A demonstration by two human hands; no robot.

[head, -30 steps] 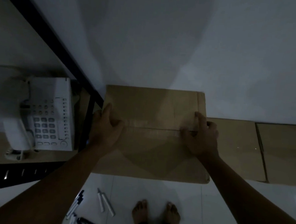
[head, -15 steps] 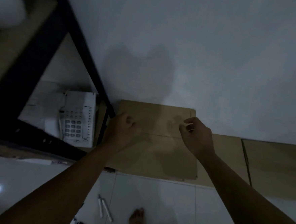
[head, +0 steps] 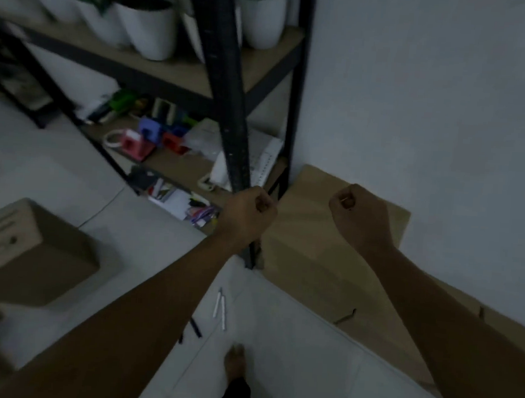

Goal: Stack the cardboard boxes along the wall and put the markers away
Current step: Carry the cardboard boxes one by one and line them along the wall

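A stacked cardboard box [head: 314, 233] stands against the wall, beside the black shelf post. My left hand [head: 248, 211] hovers as a closed fist over its left edge, holding nothing. My right hand [head: 358, 216] is a closed fist above the box top, also without anything in it. More cardboard boxes [head: 407, 330] line the wall to the right, partly hidden by my right arm. Another cardboard box [head: 24, 250] sits on the floor at the left. Two white markers [head: 221, 308] and dark markers [head: 194, 327] lie on the tiles near my foot.
A black metal shelf rack [head: 229, 119] stands left of the stack, carrying white plant pots [head: 149, 26] above and a white telephone [head: 257, 164], tape dispensers and clutter below. The white tiled floor [head: 146, 243] spreads between the boxes. My bare foot [head: 235, 364] is at the bottom.
Both hands have let go of the box top, lifted off it and curled into fists. The view has swung left, revealing the shelf rack and the floor box.
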